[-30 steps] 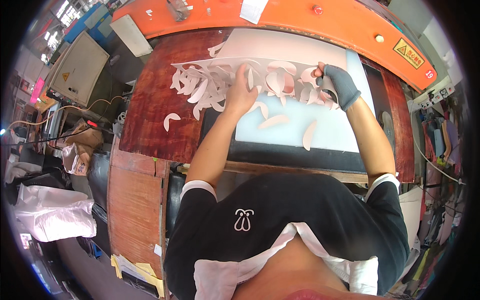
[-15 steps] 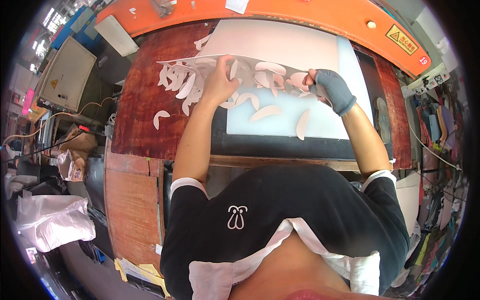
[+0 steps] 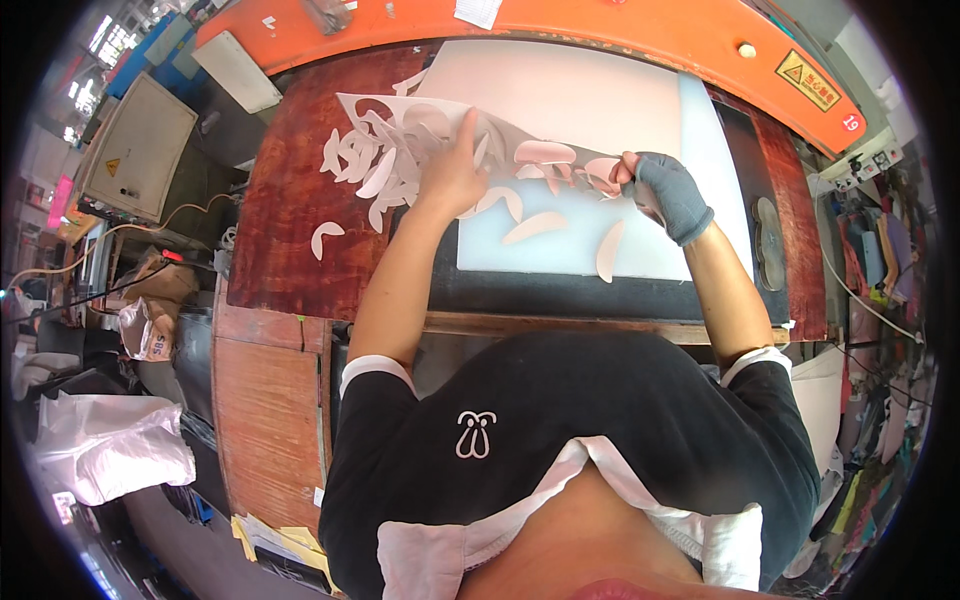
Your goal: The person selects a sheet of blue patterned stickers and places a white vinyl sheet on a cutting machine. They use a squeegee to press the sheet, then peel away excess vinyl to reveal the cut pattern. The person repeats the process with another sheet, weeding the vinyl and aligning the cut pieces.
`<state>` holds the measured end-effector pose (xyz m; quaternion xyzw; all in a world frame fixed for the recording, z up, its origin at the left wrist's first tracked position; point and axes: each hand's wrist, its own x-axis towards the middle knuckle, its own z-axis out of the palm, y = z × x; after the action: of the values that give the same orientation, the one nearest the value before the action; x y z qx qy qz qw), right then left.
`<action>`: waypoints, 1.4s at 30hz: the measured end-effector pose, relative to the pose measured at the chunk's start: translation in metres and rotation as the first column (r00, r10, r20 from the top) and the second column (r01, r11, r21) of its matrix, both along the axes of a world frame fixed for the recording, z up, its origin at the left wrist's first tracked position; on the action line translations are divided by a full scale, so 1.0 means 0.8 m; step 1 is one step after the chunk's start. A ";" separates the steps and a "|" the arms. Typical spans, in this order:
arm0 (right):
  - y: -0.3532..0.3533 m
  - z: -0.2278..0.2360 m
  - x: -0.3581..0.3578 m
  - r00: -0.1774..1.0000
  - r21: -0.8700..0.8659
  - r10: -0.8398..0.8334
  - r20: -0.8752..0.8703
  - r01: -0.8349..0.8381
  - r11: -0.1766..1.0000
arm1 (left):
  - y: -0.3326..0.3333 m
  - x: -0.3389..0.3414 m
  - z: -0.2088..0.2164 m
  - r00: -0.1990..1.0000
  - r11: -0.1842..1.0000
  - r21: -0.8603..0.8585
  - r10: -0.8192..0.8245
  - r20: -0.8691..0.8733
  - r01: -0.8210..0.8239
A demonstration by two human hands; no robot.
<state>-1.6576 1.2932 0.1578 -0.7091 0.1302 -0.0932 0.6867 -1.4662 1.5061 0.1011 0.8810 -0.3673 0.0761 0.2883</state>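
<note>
Bare left hand (image 3: 452,178) pressed flat, fingers spread, pinning the cut-out white sheet (image 3: 420,125) over the pale cutting board (image 3: 640,110) on the desk (image 3: 290,220); gloved right hand (image 3: 662,188) pinches its edge, apparently keeping it taut.

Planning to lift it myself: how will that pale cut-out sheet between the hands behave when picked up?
Probably floppy: the cut-out sheet sags between the left hand and gloved right hand. Likely light and thin. Its punched-out holes suggest it may tear.
</note>
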 end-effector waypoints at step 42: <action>-0.040 0.000 0.029 1.000 0.068 -0.015 0.020 0.013 0.998 | 0.024 0.013 -0.067 0.838 0.461 -0.875 -0.412 -0.358 -0.147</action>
<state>-1.6343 1.2615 0.1577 -0.6834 0.1312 -0.1008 0.7111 -1.4556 1.5253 0.0477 0.5565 -0.2520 -0.0142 0.7916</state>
